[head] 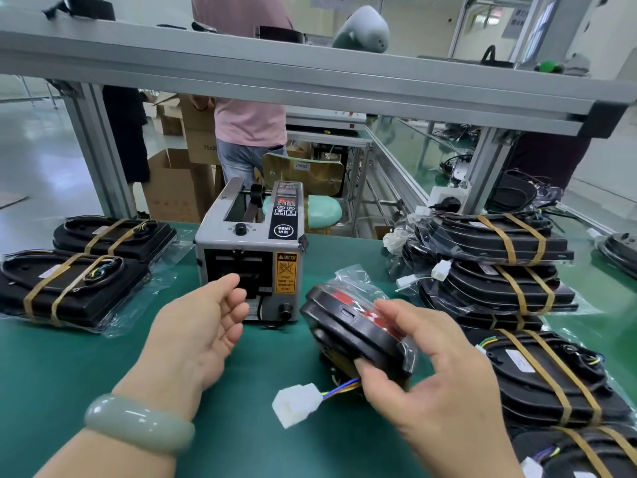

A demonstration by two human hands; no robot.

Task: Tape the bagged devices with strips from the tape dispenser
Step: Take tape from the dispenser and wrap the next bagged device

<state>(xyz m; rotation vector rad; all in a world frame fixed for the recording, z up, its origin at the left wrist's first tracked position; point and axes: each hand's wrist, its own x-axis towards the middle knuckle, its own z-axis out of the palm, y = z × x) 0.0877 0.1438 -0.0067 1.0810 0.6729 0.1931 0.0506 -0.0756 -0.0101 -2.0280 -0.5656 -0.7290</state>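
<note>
The right hand (425, 384) grips a bagged device (348, 322), thumb under its near edge and fingers curled over the top. It holds the device tilted above the green tabletop (241, 432), just right of the dispenser (248, 250). A white connector (297, 404) dangles from it on coloured wires. The left hand (203, 327) is empty, fingers loosely spread, just before the dispenser's front slot. Taped devices (499, 270) are stacked on the right.

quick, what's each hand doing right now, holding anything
Left hand: open, empty, by the grey box-shaped tape dispenser.
Right hand: gripping the black rounded device in clear plastic bag.
</note>
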